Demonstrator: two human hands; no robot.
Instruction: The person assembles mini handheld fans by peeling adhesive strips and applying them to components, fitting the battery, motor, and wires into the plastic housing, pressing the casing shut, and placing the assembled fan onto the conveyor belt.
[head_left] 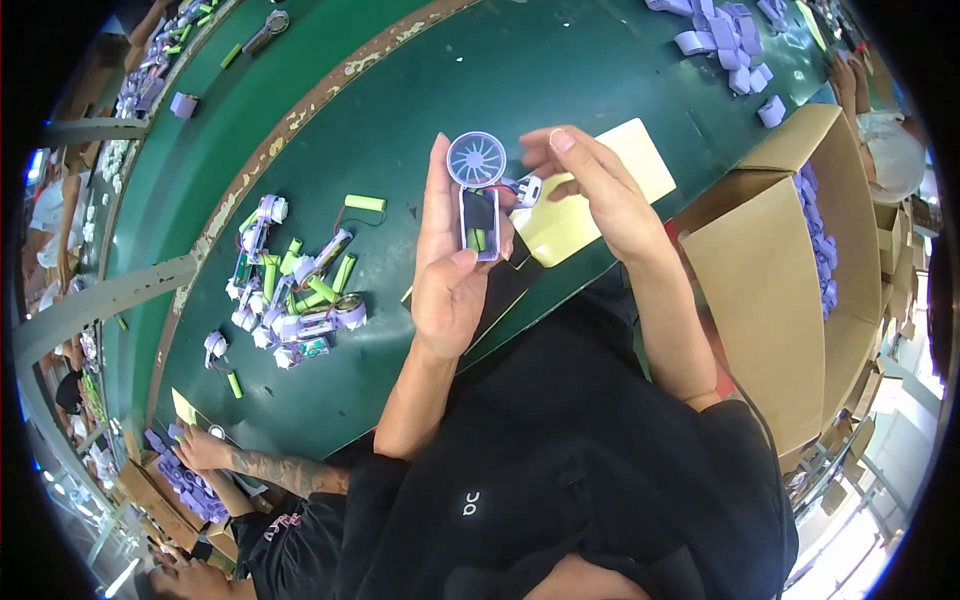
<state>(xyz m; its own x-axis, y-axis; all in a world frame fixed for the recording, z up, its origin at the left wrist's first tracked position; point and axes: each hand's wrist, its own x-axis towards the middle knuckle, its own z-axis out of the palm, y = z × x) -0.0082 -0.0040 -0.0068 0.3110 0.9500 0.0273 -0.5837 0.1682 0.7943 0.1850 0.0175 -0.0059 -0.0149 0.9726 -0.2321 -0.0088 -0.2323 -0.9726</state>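
In the head view, we hold one fan (477,180) in our left hand (447,305), above the green tabletop (400,120); its round grille points away from us, and its open case shows a green battery (479,241) and a black piece. One white part (528,191) sits at its right on red wires. Our left palm is turned up, fingers grasping the case with the thumb along its near end. Our right hand (622,210) is raised beside it, fingers loosely bent and released, near one yellow sheet (645,165). To our left lies one heap (290,326) of fans and batteries, too tangled to count; to our right stands one box (760,270) of purple parts. One small white logo (471,503) marks our black shirt (560,430).
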